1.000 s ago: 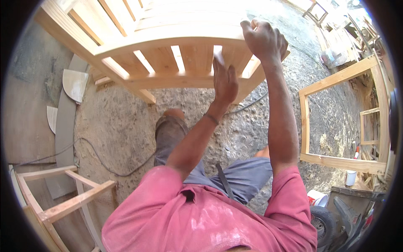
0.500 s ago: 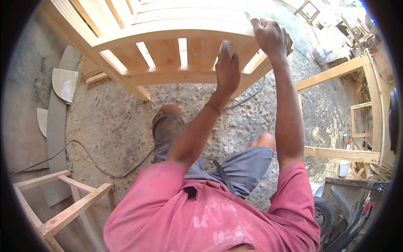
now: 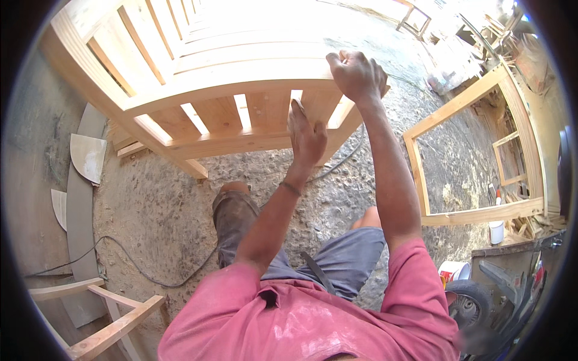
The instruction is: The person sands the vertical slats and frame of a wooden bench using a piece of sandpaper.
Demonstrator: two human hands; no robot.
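Note:
A pale slatted wooden bench (image 3: 229, 89) stands in front of me, its curved side rail toward me. My right hand (image 3: 359, 75) is closed over the far right end of that rail. Lower down, my left hand (image 3: 309, 137) is at the slats under the rail, fingers pointing up and pressed together. A small flat piece that looks like folded sandpaper (image 3: 298, 107) shows at its fingertips, mostly hidden by the fingers.
A wooden frame (image 3: 475, 218) stands on the right, another (image 3: 117, 325) at lower left. A black cable (image 3: 138, 269) crosses the rough, dusty floor. A white bucket (image 3: 456, 271) and a small wheel (image 3: 471, 304) are at lower right. Pale cut boards (image 3: 88, 157) lie left.
My left hand has moved down and left along the slats and is less blurred. My right hand stays on the rail. The whole view has shifted slightly.

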